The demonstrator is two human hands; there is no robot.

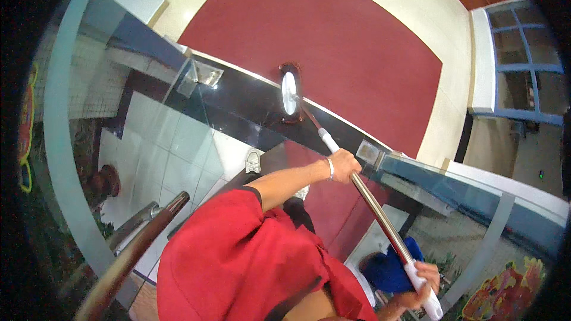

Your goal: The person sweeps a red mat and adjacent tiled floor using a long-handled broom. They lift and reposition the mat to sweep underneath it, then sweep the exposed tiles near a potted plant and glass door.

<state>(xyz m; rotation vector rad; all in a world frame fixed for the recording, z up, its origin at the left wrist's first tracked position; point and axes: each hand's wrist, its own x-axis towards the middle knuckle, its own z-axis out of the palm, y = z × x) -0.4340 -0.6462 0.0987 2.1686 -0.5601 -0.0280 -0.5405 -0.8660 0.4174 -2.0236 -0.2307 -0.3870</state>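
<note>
My left hand [344, 166], with a white band at the wrist, grips the upper shaft of a flat mop [379, 209]. Lower right in the view, my right hand [424, 283] is closed around the white plastic grip at the pole's end. The pole is shiny metal with white plastic sleeves and slants up to the left. Its head, an oval white plate [289, 93] over a dark fringed pad, rests across the black stone threshold [241, 98] and the edge of a red carpet [312, 22].
Glass door panels stand at left [147, 111] and right [446, 200]. A metal pull handle [138, 249] juts close to my left side. Metal patch fittings [207, 74] sit by the threshold. A blurred blue object [401, 267] lies behind the pole. White floor tiles [156, 120] show through the glass.
</note>
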